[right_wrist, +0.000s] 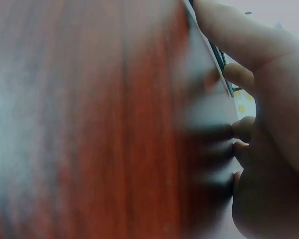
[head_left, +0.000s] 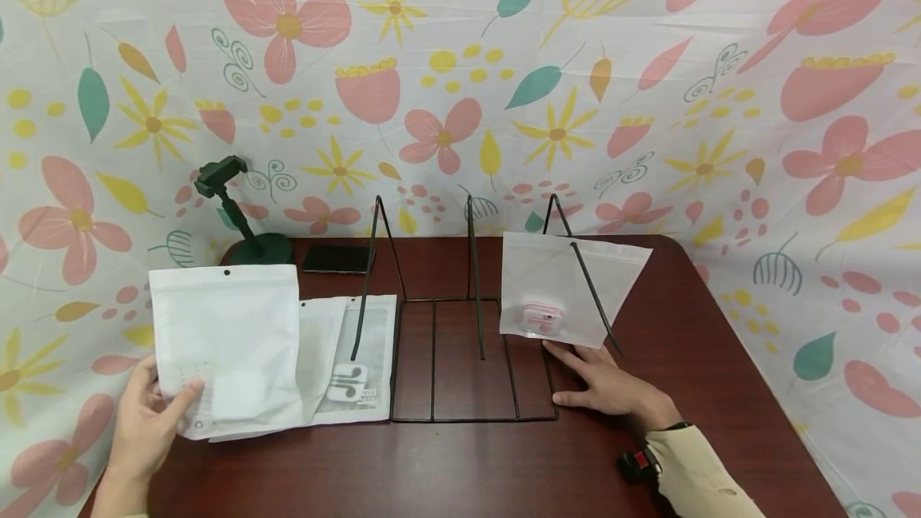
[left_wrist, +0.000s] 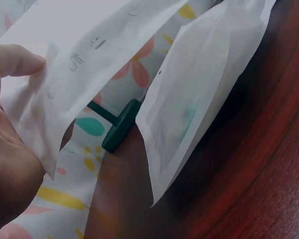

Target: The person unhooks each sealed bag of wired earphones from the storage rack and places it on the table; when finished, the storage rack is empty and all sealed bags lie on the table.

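Note:
My left hand [head_left: 147,422] grips a white zip pouch [head_left: 223,334] by its lower left corner, thumb across the front, and holds it upright above the table. A pale squarish shape shows faintly low in the pouch. Other pouches [head_left: 374,318] lie beneath and beside it; one has a clear front with white wired earphones [head_left: 348,378] inside. My right hand [head_left: 612,386] rests by the right side of a black wire display rack [head_left: 475,420], fingers extended at its base. A frosted pouch [head_left: 561,278] with a small pink-and-white item [head_left: 541,316] hangs on the rack's right hook.
A dark green phone stand [head_left: 269,248] stands at the back left, and a black phone [head_left: 336,259] lies near it. The rack's left and middle hooks hold nothing. A floral cloth [head_left: 446,38] rises behind the brown table [head_left: 504,470].

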`<state>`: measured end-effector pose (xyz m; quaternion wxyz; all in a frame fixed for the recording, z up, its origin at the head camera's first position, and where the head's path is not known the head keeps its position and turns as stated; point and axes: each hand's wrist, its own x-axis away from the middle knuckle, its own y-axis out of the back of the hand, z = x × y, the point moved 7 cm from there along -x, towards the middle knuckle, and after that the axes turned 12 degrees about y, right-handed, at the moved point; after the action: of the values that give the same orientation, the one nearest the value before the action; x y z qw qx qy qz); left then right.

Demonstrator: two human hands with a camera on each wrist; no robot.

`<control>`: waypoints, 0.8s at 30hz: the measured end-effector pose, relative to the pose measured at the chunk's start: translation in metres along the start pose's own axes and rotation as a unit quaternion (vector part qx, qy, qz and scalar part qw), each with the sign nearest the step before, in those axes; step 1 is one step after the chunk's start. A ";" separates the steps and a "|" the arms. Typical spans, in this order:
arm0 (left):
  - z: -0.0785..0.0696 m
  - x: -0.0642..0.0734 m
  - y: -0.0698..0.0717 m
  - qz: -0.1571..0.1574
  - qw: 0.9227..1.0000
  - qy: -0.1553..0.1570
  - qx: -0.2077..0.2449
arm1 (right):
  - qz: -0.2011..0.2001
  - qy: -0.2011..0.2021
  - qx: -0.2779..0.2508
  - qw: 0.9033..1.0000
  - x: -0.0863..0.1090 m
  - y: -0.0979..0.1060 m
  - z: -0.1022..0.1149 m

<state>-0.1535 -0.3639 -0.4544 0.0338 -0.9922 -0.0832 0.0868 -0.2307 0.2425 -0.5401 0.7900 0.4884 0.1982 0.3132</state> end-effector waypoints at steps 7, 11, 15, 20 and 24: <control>0.011 -0.003 0.006 0.019 0.999 0.028 -0.017 | 0.002 0.000 -0.004 1.000 0.000 0.000 0.001; 0.020 -0.007 0.010 0.030 0.996 0.075 -0.040 | 0.007 -0.005 -0.009 1.000 0.000 0.000 0.001; 0.028 -0.008 0.014 0.038 0.993 0.105 -0.042 | 0.008 -0.006 -0.010 1.000 0.000 0.000 0.002; 0.033 -0.012 0.017 0.048 0.992 0.104 -0.047 | 0.005 -0.007 -0.004 1.000 -0.001 0.000 0.001; 0.036 -0.015 0.019 0.048 0.991 0.116 -0.055 | 0.003 -0.009 -0.002 1.000 -0.001 0.000 0.000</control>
<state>-0.1715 -0.3828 -0.4883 -0.0156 -0.9987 -0.0356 -0.0322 -0.2313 0.2420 -0.5405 0.7918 0.4898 0.1890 0.3121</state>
